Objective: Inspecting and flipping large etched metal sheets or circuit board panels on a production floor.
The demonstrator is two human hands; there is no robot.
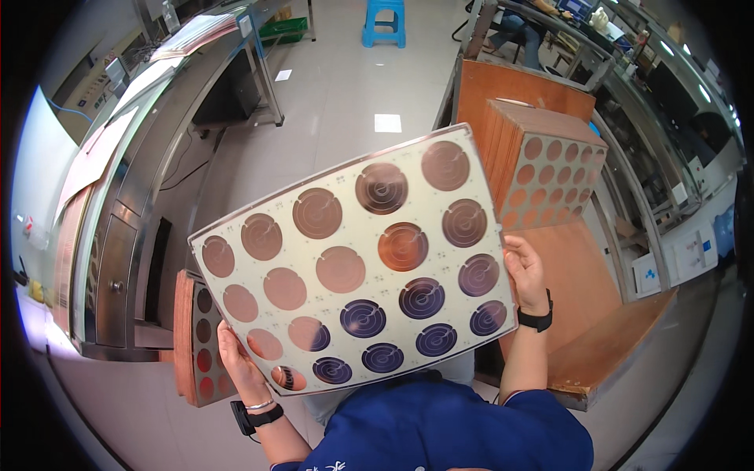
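A large rectangular circuit board panel (371,263), pale with rows of round copper-coloured discs, is held up in front of me and tilted, its right end higher in view. My left hand (242,369) grips its lower left edge, the thumb side showing and the other fingers partly hidden by the panel. At the right edge, my right hand (525,271) is closed round the rim. Some discs look dark purple and others orange or pinkish in the reflected light.
A stack of similar panels (554,177) leans in a wooden rack (561,263) on the right. Another stack (188,337) stands low at the left, beside a metal workbench (118,267) carrying sheets. Farther off are a blue stool (384,23) and a seated person (518,31).
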